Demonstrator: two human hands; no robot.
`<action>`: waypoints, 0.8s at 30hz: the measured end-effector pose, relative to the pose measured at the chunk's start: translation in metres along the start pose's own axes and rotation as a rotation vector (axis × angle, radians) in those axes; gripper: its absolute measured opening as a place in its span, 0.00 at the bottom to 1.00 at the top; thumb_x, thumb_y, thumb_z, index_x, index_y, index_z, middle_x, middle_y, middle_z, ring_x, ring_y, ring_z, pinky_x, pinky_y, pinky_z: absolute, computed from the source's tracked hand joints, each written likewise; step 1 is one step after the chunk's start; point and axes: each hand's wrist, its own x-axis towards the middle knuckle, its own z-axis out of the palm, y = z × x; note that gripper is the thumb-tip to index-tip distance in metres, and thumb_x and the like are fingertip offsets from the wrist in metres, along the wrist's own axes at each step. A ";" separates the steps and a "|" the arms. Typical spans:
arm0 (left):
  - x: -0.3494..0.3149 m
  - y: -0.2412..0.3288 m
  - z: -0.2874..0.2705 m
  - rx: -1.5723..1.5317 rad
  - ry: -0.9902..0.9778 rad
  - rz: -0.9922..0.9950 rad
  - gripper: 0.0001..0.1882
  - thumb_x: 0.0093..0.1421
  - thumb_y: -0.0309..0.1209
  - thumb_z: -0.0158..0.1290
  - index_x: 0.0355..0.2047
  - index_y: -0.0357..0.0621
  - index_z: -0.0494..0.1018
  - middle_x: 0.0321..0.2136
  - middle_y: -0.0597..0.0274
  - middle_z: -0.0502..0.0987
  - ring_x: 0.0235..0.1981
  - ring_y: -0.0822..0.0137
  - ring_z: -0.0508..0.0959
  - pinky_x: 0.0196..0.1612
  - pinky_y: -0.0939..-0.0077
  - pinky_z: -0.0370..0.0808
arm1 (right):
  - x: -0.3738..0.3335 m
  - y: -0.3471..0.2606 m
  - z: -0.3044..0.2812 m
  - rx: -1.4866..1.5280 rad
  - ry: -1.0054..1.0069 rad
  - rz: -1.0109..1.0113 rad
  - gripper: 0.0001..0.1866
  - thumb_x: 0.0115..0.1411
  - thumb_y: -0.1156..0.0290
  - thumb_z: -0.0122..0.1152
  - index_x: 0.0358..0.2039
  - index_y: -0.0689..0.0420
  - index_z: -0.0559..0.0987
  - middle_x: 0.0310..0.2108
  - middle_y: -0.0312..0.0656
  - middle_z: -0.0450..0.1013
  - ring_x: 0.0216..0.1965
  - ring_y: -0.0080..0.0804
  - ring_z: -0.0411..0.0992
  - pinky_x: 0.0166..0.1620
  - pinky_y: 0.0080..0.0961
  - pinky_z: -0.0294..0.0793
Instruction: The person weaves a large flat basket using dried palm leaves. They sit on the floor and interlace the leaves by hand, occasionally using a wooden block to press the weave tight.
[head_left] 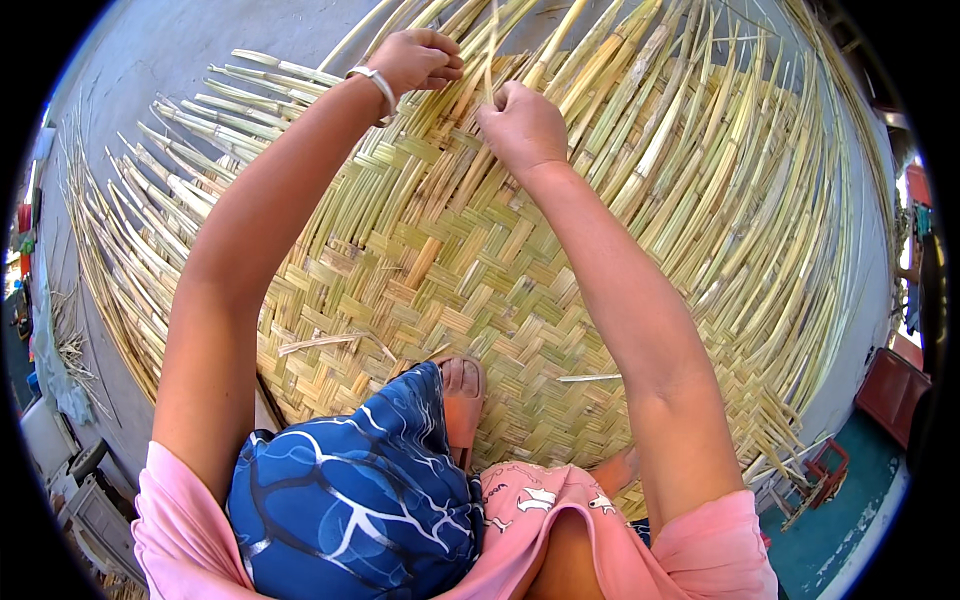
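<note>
A large woven mat of split cane lies under me, its weave tight near my feet. Long loose strips fan out from its far and side edges. My right hand is closed in a pinch on a thin cane strip that stands up from the weave at the far middle. To its left, my left hand hovers over the far strips, fingers loosely bent and slightly apart, with nothing visible in them. A white band circles my left wrist.
My bare foot rests on the mat. Short cane scraps lie on the weave. Grey floor surrounds the mat. A dark red chair stands at the right, and clear plastic sheeting lies at the left.
</note>
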 end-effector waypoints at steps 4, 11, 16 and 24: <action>0.033 -0.001 0.016 0.835 0.064 0.327 0.14 0.54 0.31 0.53 0.41 0.38 0.75 0.35 0.52 0.79 0.38 0.62 0.79 0.43 0.73 0.75 | -0.011 0.005 -0.003 0.235 0.088 0.058 0.10 0.49 0.65 0.54 0.23 0.59 0.73 0.21 0.47 0.73 0.25 0.42 0.72 0.32 0.34 0.72; 0.050 0.012 0.005 0.639 -0.024 -0.090 0.21 0.49 0.41 0.62 0.39 0.38 0.76 0.20 0.66 0.72 0.15 0.76 0.68 0.17 0.83 0.66 | -0.039 0.004 -0.014 0.521 0.130 0.030 0.07 0.49 0.69 0.56 0.21 0.59 0.71 0.17 0.40 0.71 0.19 0.28 0.69 0.29 0.26 0.71; 0.036 0.011 0.008 0.428 -0.049 -0.082 0.17 0.49 0.42 0.63 0.33 0.44 0.77 0.19 0.72 0.70 0.16 0.80 0.67 0.17 0.87 0.64 | -0.040 0.010 -0.011 0.611 0.126 0.030 0.06 0.50 0.71 0.56 0.21 0.58 0.70 0.16 0.36 0.70 0.18 0.23 0.66 0.27 0.24 0.70; 0.038 0.011 0.000 0.462 -0.148 -0.123 0.17 0.48 0.43 0.63 0.31 0.44 0.76 0.20 0.71 0.71 0.20 0.80 0.69 0.22 0.82 0.69 | -0.040 0.013 -0.010 0.617 0.113 0.013 0.06 0.49 0.71 0.57 0.21 0.57 0.70 0.15 0.35 0.70 0.17 0.21 0.66 0.26 0.23 0.70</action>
